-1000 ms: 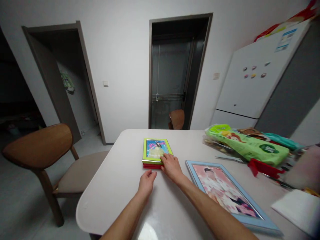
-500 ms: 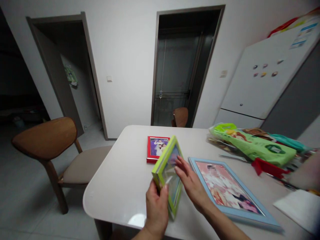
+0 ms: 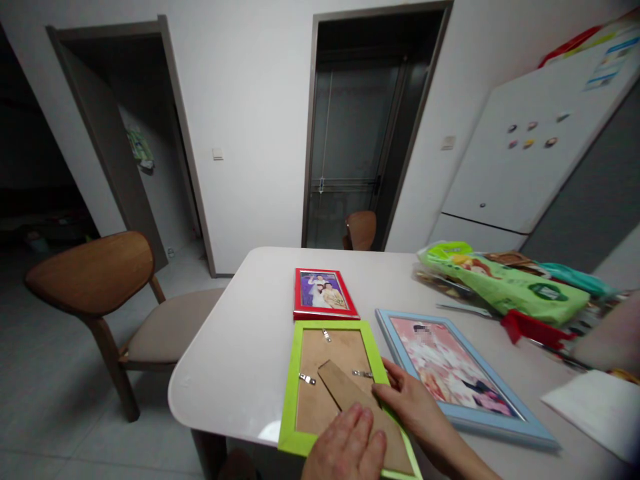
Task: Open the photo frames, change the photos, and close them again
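Observation:
A lime-green photo frame (image 3: 289, 387) shows its back toward me, with a brown backing board, a stand leg and several metal clips. My left hand (image 3: 347, 445) lies across the lower part of the board, fingers flat and side by side; its thumb is hidden. At the frame's right edge, my right hand (image 3: 407, 400) is closed, thumb on the back and fingers along the side. Just beyond it lies a red photo frame (image 3: 327, 312), picture up. To the right rests a larger light-blue photo frame (image 3: 390, 340), also picture up.
On the table's (image 3: 225, 373) right side are a green package (image 3: 525, 287), a red plastic object (image 3: 535, 327) and a white sheet (image 3: 595, 407). A wooden chair (image 3: 95, 270) stands on the left. The white fridge (image 3: 500, 167) is at the back right.
The green frame has turned from a steep, edge-on tilt to back side up. My left hand has moved onto its board, and my right hand has taken its right edge.

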A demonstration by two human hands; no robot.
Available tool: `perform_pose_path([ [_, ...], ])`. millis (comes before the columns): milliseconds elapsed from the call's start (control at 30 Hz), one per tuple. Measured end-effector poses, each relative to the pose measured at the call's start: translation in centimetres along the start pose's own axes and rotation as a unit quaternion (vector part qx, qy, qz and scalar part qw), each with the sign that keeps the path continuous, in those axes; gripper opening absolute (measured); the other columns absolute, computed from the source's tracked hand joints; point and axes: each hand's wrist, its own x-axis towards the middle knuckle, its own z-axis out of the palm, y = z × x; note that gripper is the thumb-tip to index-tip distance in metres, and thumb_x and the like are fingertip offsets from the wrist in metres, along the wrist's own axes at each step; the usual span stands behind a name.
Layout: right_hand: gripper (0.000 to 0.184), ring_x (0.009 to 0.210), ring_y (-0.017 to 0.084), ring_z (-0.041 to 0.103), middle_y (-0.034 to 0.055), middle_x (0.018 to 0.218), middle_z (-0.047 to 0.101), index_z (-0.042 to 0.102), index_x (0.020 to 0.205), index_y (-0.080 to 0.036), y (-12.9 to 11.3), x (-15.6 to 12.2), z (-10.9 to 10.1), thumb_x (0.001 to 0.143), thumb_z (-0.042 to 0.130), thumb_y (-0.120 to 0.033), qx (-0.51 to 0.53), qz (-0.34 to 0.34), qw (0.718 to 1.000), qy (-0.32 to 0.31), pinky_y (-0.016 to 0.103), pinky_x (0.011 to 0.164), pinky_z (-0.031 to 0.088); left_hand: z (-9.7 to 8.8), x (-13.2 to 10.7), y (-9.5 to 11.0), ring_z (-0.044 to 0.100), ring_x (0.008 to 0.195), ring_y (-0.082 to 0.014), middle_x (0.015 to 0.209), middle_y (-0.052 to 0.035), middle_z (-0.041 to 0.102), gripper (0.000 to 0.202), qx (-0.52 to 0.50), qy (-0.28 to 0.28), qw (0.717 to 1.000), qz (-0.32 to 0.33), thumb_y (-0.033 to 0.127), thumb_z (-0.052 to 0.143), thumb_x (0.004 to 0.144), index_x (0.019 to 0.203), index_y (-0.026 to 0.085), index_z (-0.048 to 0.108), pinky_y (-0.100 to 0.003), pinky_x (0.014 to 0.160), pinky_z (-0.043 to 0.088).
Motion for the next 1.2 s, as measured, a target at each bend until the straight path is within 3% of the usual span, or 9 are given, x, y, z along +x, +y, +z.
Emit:
perform_pose_path([
  [100,0.051,0.081,0.019,0.059,0.0102,0.095,0.062,0.045,0.112,-0.01,1.9,1.4,-0.3,0.061,0.045,-0.018,-0.187,-0.048,0.981,0.037,0.029,0.075,0.043,1.2,-0.7,0.5,0.063,0.079,-0.013,0.083,0.0012,0.068,0.026,0.026,0.038,0.999,-0.022,0.016,0.033,0.084,0.082,0.019,0.059,-0.019,0.07,0.051],
  [267,0.048,0.086,0.021,0.055,0.0135,0.094,0.059,0.05,0.107,-0.005,3.1,2.1,-0.4,0.061,0.044,-0.018,-0.398,-0.107,0.907,0.081,0.031,0.08,0.04,2.5,-1.9,0.7,0.062,0.083,-0.0141,0.087,0.0003,0.068,0.024,0.033,-0.007,0.999,-0.014,0.017,0.034,0.084,0.085,0.019,0.058,-0.021,0.07,0.051],
  [467,0.041,0.094,0.019,0.051,0.0124,0.102,0.053,0.056,0.101,-0.01,3.0,2.4,-0.3,0.062,0.043,-0.016,-0.456,-0.136,0.877,0.069,0.029,0.086,0.036,1.5,-2.2,-0.2,0.053,0.1,-0.0194,0.105,-0.0082,0.06,0.028,-0.086,-0.188,0.978,-0.016,0.023,0.044,0.077,0.102,0.015,0.052,-0.028,0.081,0.047],
  [533,0.041,0.099,0.02,0.048,0.0129,0.11,0.049,0.056,0.101,-0.011,2.9,2.6,-0.2,0.062,0.043,-0.015,-0.465,-0.138,0.872,0.071,0.03,0.089,0.034,0.0,-1.5,-1.7,0.046,0.108,-0.0227,0.115,-0.0129,0.052,0.044,-0.145,-0.265,0.95,-0.075,0.03,0.05,0.071,0.111,0.01,0.047,-0.033,0.087,0.043],
  [633,0.034,0.1,0.02,0.048,0.0123,0.109,0.05,0.06,0.095,-0.013,2.7,2.7,0.1,0.065,0.044,-0.016,-0.471,-0.143,0.867,0.072,0.03,0.089,0.033,-1.8,-0.8,-4.4,0.03,0.119,-0.0258,0.128,-0.0179,0.035,0.056,-0.119,-0.307,0.91,-0.253,0.024,0.048,0.069,0.12,0.004,0.036,-0.042,0.097,0.03],
  [700,0.03,0.097,0.02,0.05,0.0119,0.107,0.051,0.062,0.091,-0.014,2.5,2.8,0.4,0.068,0.043,-0.019,-0.468,-0.146,0.868,0.075,0.029,0.087,0.035,-2.2,-0.9,-5.9,0.024,0.121,-0.0258,0.131,-0.0197,0.028,0.058,-0.109,-0.317,0.878,-0.342,0.02,0.046,0.069,0.122,0.0,0.032,-0.042,0.099,0.025],
  [800,0.029,0.088,0.018,0.052,0.0108,0.101,0.051,0.063,0.089,-0.015,2.2,2.9,0.5,0.073,0.04,-0.022,-0.462,-0.149,0.871,0.08,0.027,0.08,0.039,-1.8,-1.4,-6.8,0.022,0.122,-0.0245,0.132,-0.0198,0.024,0.06,-0.142,-0.309,0.857,-0.387,0.02,0.046,0.068,0.122,-0.002,0.031,-0.038,0.1,0.024],
  [1000,0.028,0.089,0.02,0.049,0.0107,0.097,0.054,0.061,0.093,-0.015,1.2,2.7,1.5,0.075,0.042,-0.022,-0.471,-0.182,0.859,0.077,0.029,0.08,0.036,-1.4,-2.0,-6.5,0.026,0.121,-0.0223,0.132,-0.0155,0.029,0.06,-0.174,-0.244,0.864,-0.404,0.019,0.045,0.066,0.123,0.005,0.031,-0.038,0.1,0.025],
  [1200,0.018,0.08,0.016,0.049,0.0051,0.081,0.058,0.063,0.074,-0.019,-0.3,2.7,7.0,0.075,0.046,-0.023,-0.443,-0.262,0.857,-0.037,0.026,0.073,0.036,-1.2,-2.2,-6.5,0.029,0.12,-0.0203,0.13,-0.0159,0.033,0.055,-0.143,-0.245,0.877,-0.389,0.016,0.04,0.069,0.122,0.003,0.032,-0.036,0.099,0.027],
])
